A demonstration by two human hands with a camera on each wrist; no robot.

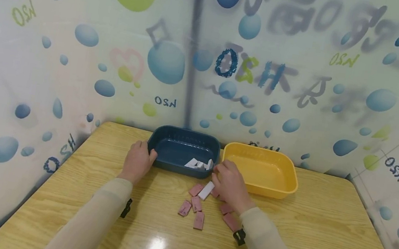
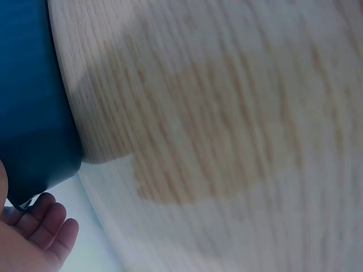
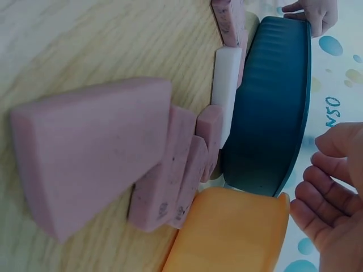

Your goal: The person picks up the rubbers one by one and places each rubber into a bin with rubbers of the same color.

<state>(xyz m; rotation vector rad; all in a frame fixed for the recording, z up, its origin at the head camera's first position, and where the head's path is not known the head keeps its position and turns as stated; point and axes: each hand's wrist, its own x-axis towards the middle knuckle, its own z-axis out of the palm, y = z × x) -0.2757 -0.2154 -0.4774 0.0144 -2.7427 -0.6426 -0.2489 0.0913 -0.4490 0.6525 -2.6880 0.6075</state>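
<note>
Left hand (image 1: 137, 161) is gripping the left end of the blue tray (image 1: 171, 167). Right hand (image 1: 231, 184) is hanging by that tray's right end, next to the yellow tray (image 1: 263, 191), fingers loosely bent, and I'm seeing nothing between them. Can't tell if its fingertips are touching the yellow rim.

Several white blocks (image 1: 199, 164) are sitting in the blue tray's front right part. A lone white block (image 1: 206, 191) is lying on the table (image 1: 323, 231) among the pink blocks (image 1: 199, 220), just in front of the blue tray.

Risks, my read: a tug from the left hand could be sliding the blue tray into the yellow one or shifting the white blocks inside. Right forearm is passing over pink blocks, so a dipping wrist or its black strap (image 1: 239, 236) could be knocking them. A sloppy grab at the lone white block could be dragging its pink neighbours.

Views: only the head one is showing inside the blue tray. Right wrist view is giving block thickness and dark marks (image 3: 162, 209) on pink faces. Left wrist view is catching fingers at the tray corner, no blocks at all
</note>
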